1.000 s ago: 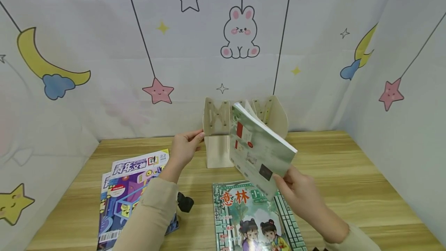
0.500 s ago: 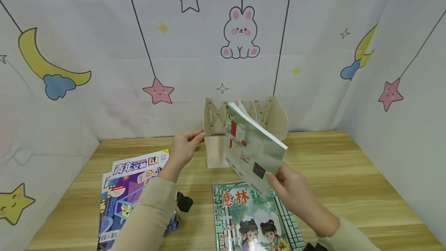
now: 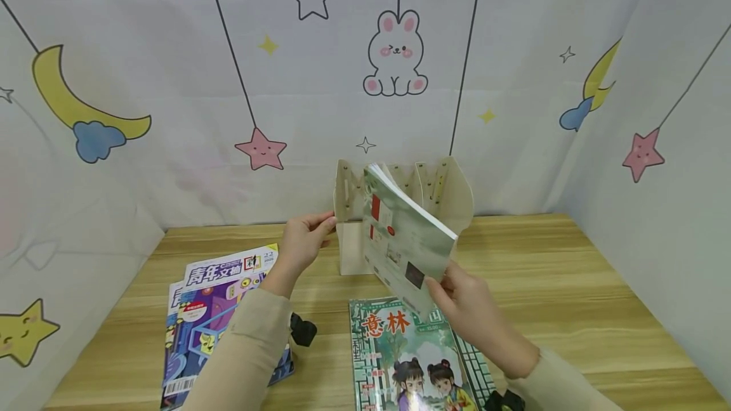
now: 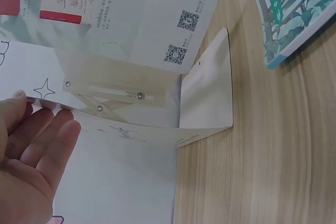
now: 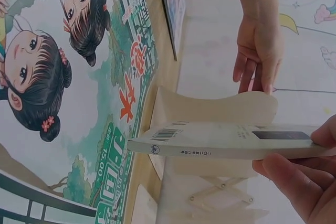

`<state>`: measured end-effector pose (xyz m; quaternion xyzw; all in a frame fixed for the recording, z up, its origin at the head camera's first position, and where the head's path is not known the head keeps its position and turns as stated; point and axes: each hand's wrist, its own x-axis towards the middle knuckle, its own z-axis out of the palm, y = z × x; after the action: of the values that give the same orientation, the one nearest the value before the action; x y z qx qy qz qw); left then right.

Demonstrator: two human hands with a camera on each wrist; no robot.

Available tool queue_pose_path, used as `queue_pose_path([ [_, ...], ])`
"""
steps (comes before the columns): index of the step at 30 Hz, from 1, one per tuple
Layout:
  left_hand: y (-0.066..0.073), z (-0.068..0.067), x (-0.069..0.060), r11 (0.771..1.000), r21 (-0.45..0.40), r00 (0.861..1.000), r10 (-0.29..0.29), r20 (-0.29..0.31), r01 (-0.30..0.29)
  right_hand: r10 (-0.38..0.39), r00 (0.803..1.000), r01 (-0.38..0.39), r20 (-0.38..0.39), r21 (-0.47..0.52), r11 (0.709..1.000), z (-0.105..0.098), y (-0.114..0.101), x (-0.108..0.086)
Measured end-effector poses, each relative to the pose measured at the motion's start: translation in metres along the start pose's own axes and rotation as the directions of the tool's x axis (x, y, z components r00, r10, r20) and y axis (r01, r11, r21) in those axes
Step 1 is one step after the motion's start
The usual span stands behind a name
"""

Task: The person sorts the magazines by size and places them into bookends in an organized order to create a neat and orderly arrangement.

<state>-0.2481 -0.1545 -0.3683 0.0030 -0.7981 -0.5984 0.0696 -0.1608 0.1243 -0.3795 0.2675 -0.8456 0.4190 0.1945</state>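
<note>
A cream book rack with upright dividers and folding crossbars stands at the back of the table. My left hand pinches the edge of its left end panel between thumb and fingers. In my right hand is a pale green magazine, gripped by its lower right edge and tilted, its far part at the rack's left compartment. The right wrist view shows the magazine's spine and the thumb on its cover. Whether the magazine touches the rack, I cannot tell.
A green magazine with two cartoon children lies flat in front of the rack. Left of it, purple-blue magazines lie overlapped, partly under my left sleeve. A printed cloth hangs behind the wooden table.
My right hand has moved left with the pale green magazine, bringing it further over the rack's left compartment. The left hand has stayed on the end panel.
</note>
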Motion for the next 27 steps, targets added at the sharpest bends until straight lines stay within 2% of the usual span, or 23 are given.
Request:
queue_pose_path([
  [5,-0.001,-0.001,0.001,1.000,0.008,1.000,0.003,0.003,-0.003,-0.024,1.000,0.024,-0.006,0.002,1.000,0.006,0.001,0.004],
  [13,0.001,-0.001,0.000,1.000,0.022,1.000,-0.004,0.007,0.003,0.006,1.000,-0.006,0.008,-0.004,1.000,0.013,-0.001,0.010],
  [21,0.001,-0.002,-0.001,1.000,0.020,1.000,-0.005,0.006,0.005,-0.016,1.000,0.016,-0.002,0.000,1.000,0.017,-0.002,0.016],
  [27,0.001,-0.002,-0.001,1.000,0.013,1.000,-0.002,0.016,0.002,0.026,1.000,-0.026,0.009,0.005,1.000,0.020,-0.001,0.020],
])
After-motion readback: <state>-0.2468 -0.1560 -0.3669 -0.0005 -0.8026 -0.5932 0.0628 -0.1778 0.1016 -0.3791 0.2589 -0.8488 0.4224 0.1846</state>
